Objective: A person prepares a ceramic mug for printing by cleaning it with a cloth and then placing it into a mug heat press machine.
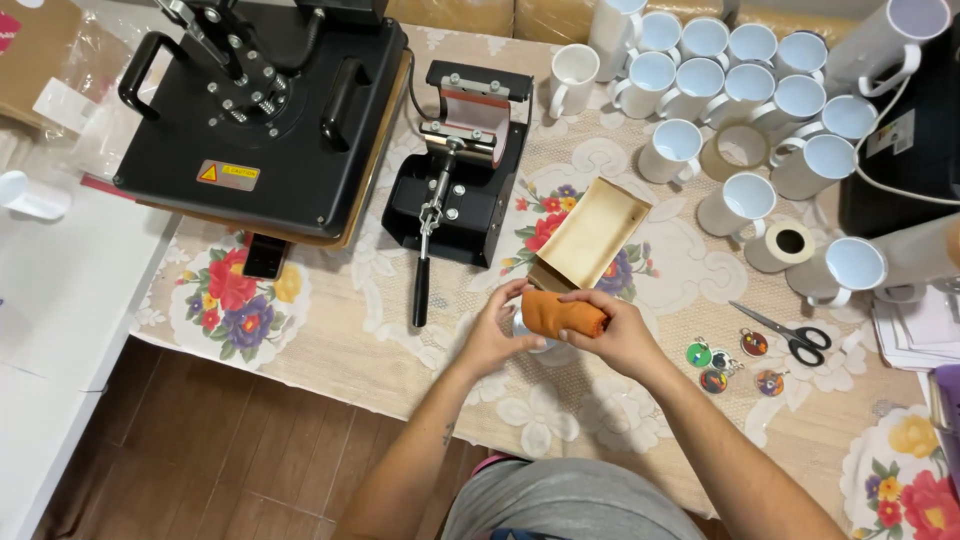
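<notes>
Head view: both hands' fingers wrap an orange sleeve (563,314) around a white mug (528,330).

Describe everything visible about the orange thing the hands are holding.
The orange wrap looks like a soft, matte sleeve, perhaps rubbery or cloth, rolled into a short cylinder lying on its side, just above the floral tablecloth. It seems wrapped around a white object, probably a mug, which shows only as a sliver at its left end. The left hand cups that left end; the right hand grips its right end from above. An open cardboard box lies just behind it.
</notes>
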